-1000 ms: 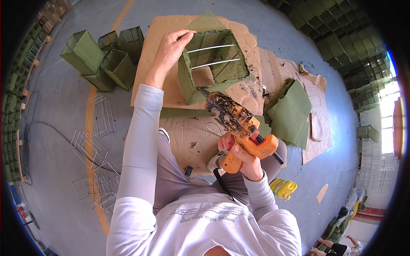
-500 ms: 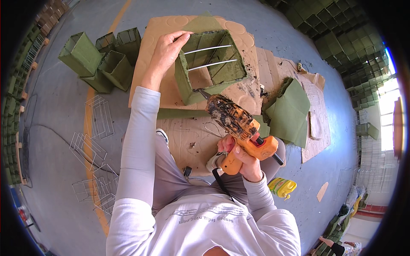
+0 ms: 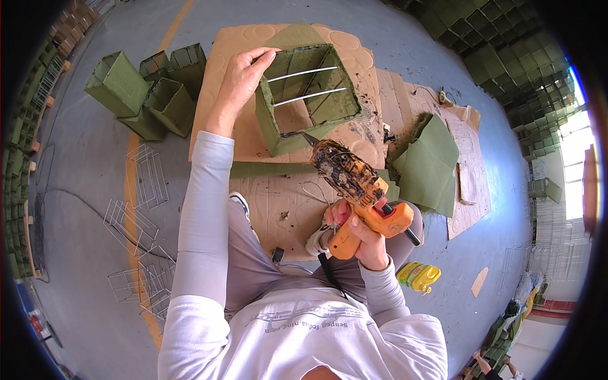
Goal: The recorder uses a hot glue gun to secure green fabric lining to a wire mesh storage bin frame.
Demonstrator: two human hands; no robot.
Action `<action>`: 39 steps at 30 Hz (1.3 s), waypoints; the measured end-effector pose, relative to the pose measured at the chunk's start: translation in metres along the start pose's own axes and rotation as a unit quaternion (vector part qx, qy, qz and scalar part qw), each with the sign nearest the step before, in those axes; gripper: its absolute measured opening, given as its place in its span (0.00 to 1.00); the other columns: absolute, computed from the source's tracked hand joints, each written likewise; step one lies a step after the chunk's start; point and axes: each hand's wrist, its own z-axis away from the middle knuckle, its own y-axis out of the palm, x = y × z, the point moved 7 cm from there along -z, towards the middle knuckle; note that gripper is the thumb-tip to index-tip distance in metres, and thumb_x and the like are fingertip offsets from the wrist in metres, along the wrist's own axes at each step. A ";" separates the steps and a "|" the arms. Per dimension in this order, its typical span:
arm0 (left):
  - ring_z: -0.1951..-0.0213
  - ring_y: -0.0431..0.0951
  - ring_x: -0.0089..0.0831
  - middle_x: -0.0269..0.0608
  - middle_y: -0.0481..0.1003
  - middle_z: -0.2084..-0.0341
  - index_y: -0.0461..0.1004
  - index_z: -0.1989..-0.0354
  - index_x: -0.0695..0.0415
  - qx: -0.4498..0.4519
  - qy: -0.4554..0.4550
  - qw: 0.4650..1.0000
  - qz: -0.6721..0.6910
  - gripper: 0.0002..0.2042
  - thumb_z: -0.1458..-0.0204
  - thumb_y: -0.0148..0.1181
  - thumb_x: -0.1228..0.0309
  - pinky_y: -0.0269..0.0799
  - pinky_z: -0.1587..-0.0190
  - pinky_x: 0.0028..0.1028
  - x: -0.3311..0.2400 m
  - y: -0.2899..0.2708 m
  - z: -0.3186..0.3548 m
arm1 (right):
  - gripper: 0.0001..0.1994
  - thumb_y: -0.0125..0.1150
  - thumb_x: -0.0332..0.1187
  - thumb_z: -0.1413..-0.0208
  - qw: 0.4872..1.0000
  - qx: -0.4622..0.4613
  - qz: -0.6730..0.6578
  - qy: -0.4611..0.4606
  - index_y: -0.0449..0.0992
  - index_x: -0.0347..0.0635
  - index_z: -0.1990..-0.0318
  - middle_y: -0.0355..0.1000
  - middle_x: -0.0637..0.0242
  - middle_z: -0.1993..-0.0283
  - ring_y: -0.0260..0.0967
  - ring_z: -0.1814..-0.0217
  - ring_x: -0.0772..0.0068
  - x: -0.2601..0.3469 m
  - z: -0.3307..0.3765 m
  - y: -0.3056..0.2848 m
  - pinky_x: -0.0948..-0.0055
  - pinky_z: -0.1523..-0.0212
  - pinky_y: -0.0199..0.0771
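Observation:
A square box covered in green felt-like fabric [image 3: 268,123] stands on cardboard, its open top facing me and two pale rods crossing the opening. My left hand [image 3: 244,79] is closed on the rim at its far left corner, thumb along the edge. In my right hand [image 3: 367,244] is an orange hot glue gun [image 3: 354,180], its barrel caked with dark residue. Its nozzle points up and left, right at the box's near rim; whether it touches cannot be told. A dark glue stick [image 3: 411,237] sticks out of the gun's back end.
Several green boxes [image 3: 117,85] stand at the left, with wire frames [image 3: 149,174] on the floor below them. Green fabric sheets [image 3: 427,168] lie on cardboard at the right. A yellow container [image 3: 418,277] sits beside my right knee. Stacked green boxes [image 3: 500,57] line the far right.
The glue gun's nozzle has slid a little to the right along the box's near rim. My left hand and the box have shifted slightly left in view.

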 end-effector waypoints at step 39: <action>0.70 0.65 0.14 0.26 0.70 0.74 0.77 0.58 0.64 -0.020 0.017 0.999 0.039 0.17 0.42 0.53 0.60 0.62 0.66 0.18 0.004 0.000 -0.001 | 0.13 0.59 0.34 0.49 0.997 -0.036 -0.052 -0.045 0.66 0.37 0.60 0.61 0.66 0.67 0.60 0.63 0.67 0.010 -0.001 -0.020 0.65 0.58 0.62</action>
